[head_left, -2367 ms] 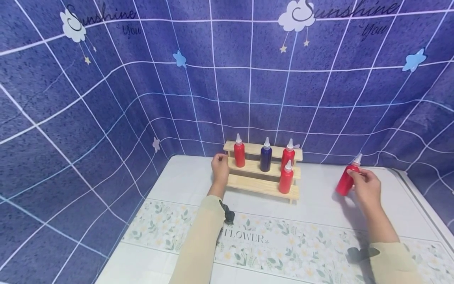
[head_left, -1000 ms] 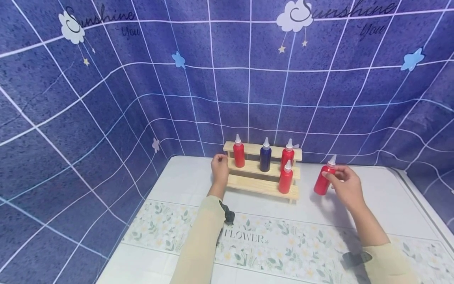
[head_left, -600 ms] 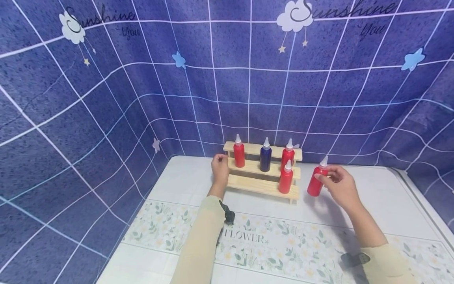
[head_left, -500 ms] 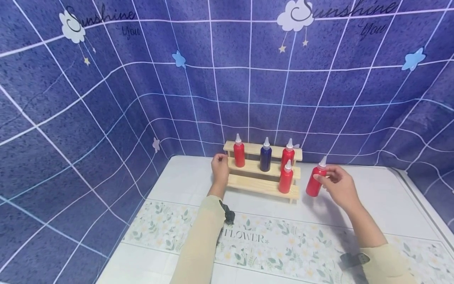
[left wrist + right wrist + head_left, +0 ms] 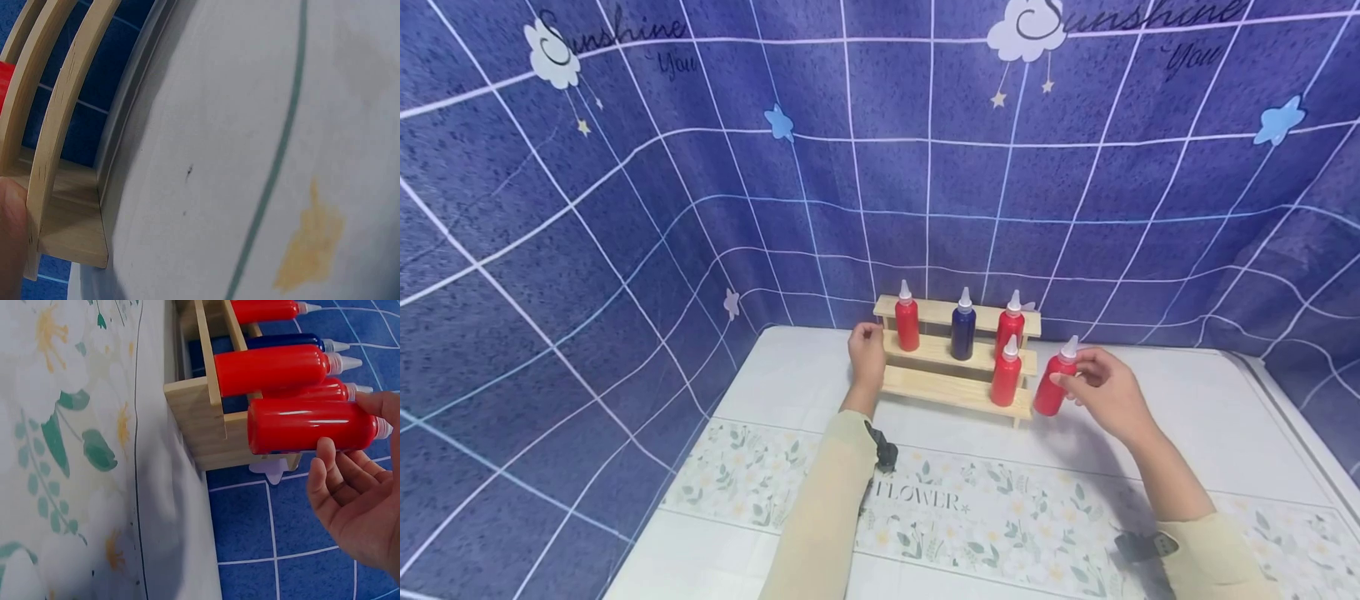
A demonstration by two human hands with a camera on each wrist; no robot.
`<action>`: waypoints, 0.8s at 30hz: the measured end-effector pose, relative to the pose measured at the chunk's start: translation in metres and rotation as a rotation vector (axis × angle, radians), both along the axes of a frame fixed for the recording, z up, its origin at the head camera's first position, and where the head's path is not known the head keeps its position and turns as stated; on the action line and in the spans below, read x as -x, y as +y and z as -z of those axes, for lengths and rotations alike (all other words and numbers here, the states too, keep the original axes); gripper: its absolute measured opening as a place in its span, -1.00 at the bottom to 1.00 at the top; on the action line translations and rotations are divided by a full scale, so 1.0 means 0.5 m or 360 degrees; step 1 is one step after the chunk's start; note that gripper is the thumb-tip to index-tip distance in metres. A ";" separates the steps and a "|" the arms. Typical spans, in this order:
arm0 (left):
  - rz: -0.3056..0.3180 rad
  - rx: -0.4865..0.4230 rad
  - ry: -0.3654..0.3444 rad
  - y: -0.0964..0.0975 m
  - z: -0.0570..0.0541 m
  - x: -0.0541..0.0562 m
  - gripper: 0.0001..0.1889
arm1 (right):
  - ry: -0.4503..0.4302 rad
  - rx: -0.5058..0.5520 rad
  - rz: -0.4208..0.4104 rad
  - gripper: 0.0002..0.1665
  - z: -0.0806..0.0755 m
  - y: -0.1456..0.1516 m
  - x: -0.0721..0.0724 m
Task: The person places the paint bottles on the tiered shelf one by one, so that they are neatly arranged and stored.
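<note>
My right hand (image 5: 1116, 396) pinches a red squeeze bottle (image 5: 1051, 392) with a white pointed cap, just off the right end of a three-step wooden display rack (image 5: 940, 387). The bottle leans in the head view, and its base seems raised off the table. On the middle step stand a red bottle (image 5: 907, 327), a dark blue bottle (image 5: 962, 333) and another red one (image 5: 1009, 323), partly hidden. One red bottle (image 5: 1005, 381) occupies the right end of the front step. My left hand (image 5: 867, 358) grips the rack's left end; only part of it shows in the left wrist view.
A white table cover (image 5: 760, 371) with a flower-printed band (image 5: 985, 508) lies under the rack. Behind and to the left hangs a blue grid-patterned curtain (image 5: 820, 217). The rack's top step (image 5: 936, 312) stands close to it.
My right hand has carried the red squeeze bottle leftward, from the right part of the table to beside the rack's right end. The left hand and the standing bottles have stayed put.
</note>
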State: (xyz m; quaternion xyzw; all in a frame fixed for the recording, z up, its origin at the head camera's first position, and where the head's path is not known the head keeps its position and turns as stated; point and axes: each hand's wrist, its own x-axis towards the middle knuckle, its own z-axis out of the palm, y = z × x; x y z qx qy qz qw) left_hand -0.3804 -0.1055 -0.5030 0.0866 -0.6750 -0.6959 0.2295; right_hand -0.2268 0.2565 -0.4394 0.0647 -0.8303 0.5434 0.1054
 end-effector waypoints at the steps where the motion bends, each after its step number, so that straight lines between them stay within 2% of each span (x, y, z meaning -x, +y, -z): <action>1: -0.0003 0.0003 0.0000 0.000 -0.002 0.000 -0.90 | 0.0001 -0.0006 -0.0011 -0.55 -0.001 -0.001 0.000; 7: -0.0023 0.0019 -0.0004 0.001 -0.009 0.002 -0.90 | 0.0003 -0.0070 -0.0063 -0.57 -0.004 -0.011 -0.002; 17: -0.0047 0.0017 0.0079 -0.002 0.002 0.004 -0.90 | 0.0006 -0.0158 -0.0142 -0.53 -0.026 -0.033 -0.011; 24: 0.0004 -0.0009 0.0055 -0.003 0.009 0.006 -0.90 | -0.0028 -0.0192 -0.0197 -0.53 -0.035 -0.047 -0.020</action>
